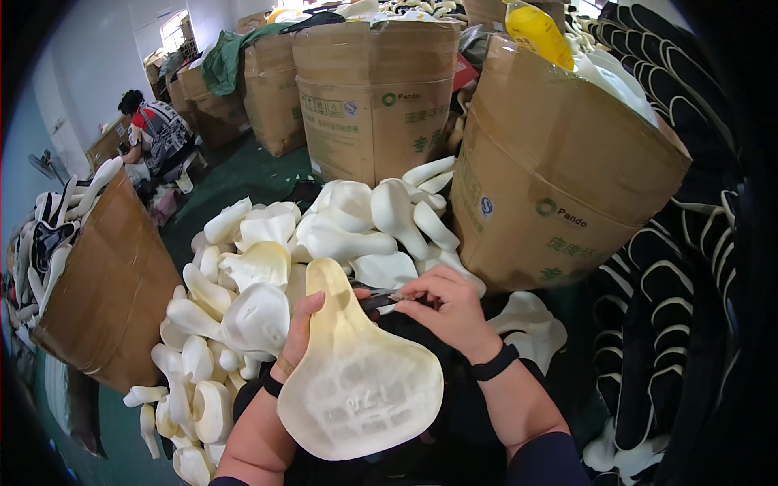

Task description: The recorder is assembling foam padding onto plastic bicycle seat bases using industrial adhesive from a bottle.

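A cream-coloured foam bicycle saddle pad (356,381) stands in front of me, narrow nose up and wide end down, its underside with moulded marks facing me. My left hand (301,328) is closed on its left edge near the nose, with the fingers hidden behind it. To the right of the nose, my right hand (450,308) pinches a small dark and silver tool (382,303). It looks like thread snips, though its exact kind is hard to make out. The tool's dark end reaches close to the pad's right edge; whether they touch I cannot tell.
A heap of white foam saddle pads (340,219) lies beyond and left of my hands. Large cardboard cartons stand around: a left carton (113,283), a middle carton (373,97) and a right carton (559,178). Stacked black pieces (648,324) line the right. A person (158,138) sits far left.
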